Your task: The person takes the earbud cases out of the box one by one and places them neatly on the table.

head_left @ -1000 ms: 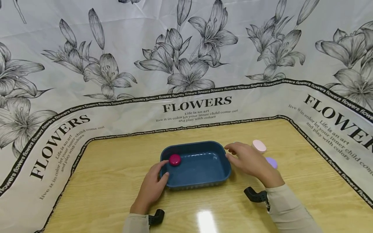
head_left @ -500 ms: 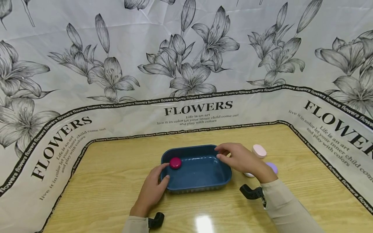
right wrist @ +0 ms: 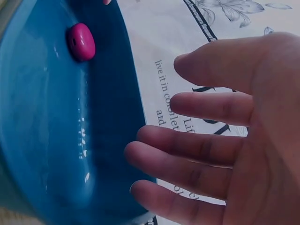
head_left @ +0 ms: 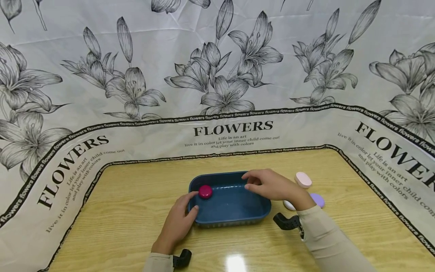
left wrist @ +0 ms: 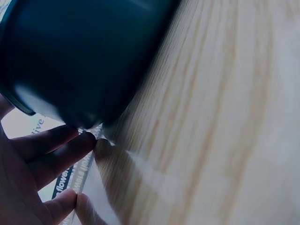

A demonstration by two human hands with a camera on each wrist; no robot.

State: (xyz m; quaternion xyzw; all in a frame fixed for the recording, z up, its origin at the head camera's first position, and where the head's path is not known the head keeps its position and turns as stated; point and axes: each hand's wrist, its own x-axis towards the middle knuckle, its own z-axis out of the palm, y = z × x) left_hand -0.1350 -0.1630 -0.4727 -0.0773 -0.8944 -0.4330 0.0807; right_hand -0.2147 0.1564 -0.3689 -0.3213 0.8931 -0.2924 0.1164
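Note:
A dark blue rectangular bin (head_left: 234, 217) sits mid-table. Inside, near its left end, lies a small glossy magenta rounded disc (head_left: 205, 192); the right wrist view shows a dark spot on the side of this disc (right wrist: 82, 43). My left hand (head_left: 177, 221) rests at the bin's left end, a fingertip and the thumb at the rim. Other left fingers (left wrist: 65, 157) stretch out by the outer wall in the left wrist view. Over the bin's right back part hovers my right hand (head_left: 270, 184), holding nothing, its fingers spread apart and loosely bent.
Right of the bin lie a pale pink oval disc (head_left: 303, 180), a purple disc (head_left: 318, 200) and a white one (head_left: 289, 205), partly hidden by the right hand. A flower-printed cloth (head_left: 234, 132) borders the wooden table (head_left: 136, 211).
My right hand has moved left from the bin's right end to over its inside. The white disc has come into view. My left hand stays at the left end.

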